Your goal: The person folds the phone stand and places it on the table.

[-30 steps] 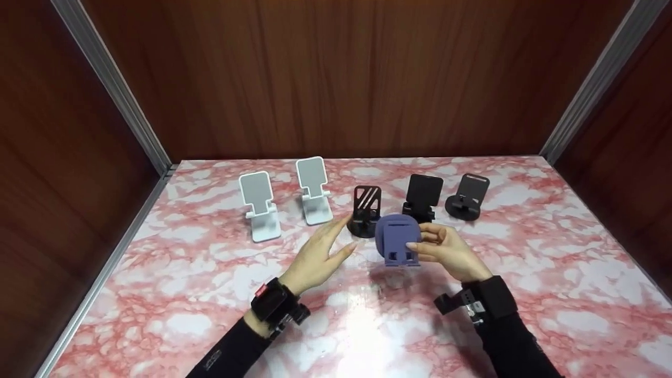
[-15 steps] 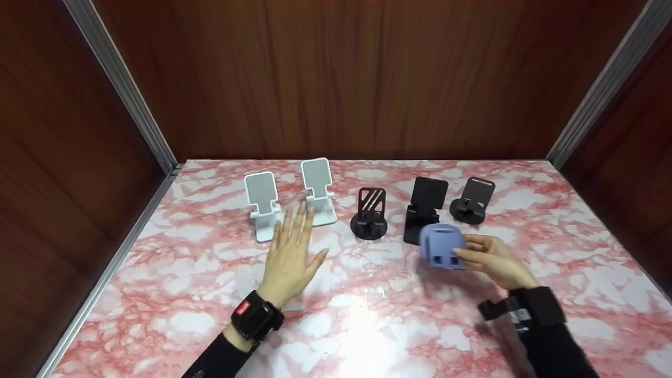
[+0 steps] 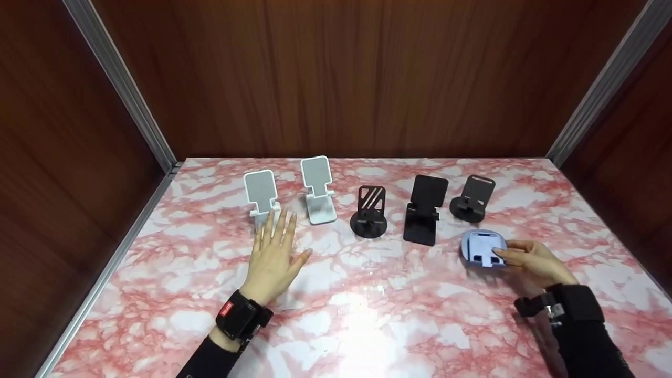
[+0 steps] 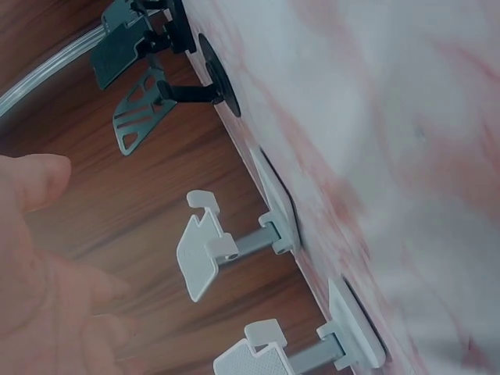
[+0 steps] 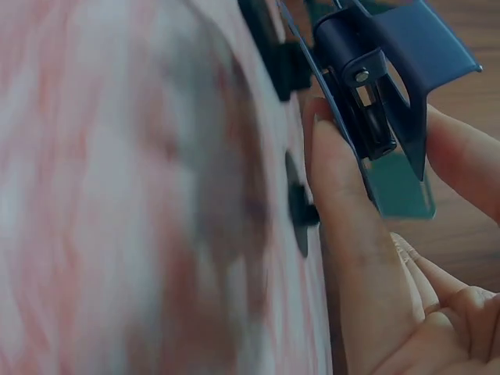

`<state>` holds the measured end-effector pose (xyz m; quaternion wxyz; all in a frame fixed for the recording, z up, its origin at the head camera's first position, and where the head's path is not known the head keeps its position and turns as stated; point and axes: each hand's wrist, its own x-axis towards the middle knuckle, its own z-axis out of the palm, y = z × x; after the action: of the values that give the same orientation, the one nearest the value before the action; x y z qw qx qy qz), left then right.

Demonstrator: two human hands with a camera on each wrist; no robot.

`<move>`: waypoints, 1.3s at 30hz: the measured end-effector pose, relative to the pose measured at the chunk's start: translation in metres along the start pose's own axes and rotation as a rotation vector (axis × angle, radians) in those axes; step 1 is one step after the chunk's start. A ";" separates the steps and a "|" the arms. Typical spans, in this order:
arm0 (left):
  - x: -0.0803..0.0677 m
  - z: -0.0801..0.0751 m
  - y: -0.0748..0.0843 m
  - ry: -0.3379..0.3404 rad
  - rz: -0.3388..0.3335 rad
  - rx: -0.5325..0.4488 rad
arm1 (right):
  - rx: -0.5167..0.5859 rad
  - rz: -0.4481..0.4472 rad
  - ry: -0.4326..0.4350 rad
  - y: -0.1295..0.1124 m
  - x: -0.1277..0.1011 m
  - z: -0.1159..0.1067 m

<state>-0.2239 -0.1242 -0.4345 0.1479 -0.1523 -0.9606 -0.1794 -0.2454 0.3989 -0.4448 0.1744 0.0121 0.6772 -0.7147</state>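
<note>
My right hand pinches a blue folded phone stand by its right edge. In the right wrist view the stand is tilted and appears off the table, with its hinge toward the camera. My left hand is spread with straight fingers, palm down, and holds nothing. Its fingertips overlap the base of the leftmost white phone stand in the head view. From the left wrist view the hand looks apart from the white stands.
A second white stand stands behind. Farther right are a round-based black stand, a flat-based black stand and another round-based black one. A wood-grain wall bounds the back of the marbled table.
My right hand has carried the blue stand rightward, from in front of the black stands to beside them. My left hand has drawn back to the left, away from the middle black stand.
</note>
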 end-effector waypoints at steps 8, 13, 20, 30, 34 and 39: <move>0.000 0.002 -0.002 -0.013 -0.014 -0.019 | -0.166 0.064 0.060 -0.009 0.008 -0.015; 0.001 0.002 -0.004 -0.018 -0.022 -0.018 | -0.253 0.069 0.062 -0.014 0.012 -0.022; 0.002 0.000 -0.008 -0.031 -0.020 -0.011 | -0.332 0.132 0.061 -0.019 0.019 -0.025; 0.001 0.002 -0.009 -0.033 -0.028 -0.018 | -0.795 0.174 0.192 -0.025 0.021 -0.020; 0.001 0.003 -0.009 -0.041 -0.028 -0.020 | -0.871 0.175 0.239 -0.025 0.021 -0.017; 0.001 0.003 -0.008 -0.044 -0.027 -0.025 | -0.950 0.108 0.245 -0.026 0.019 -0.015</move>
<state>-0.2281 -0.1297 -0.4392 0.1225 -0.1451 -0.9633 -0.1898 -0.2734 0.4096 -0.4260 0.1167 0.0503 0.9422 -0.3100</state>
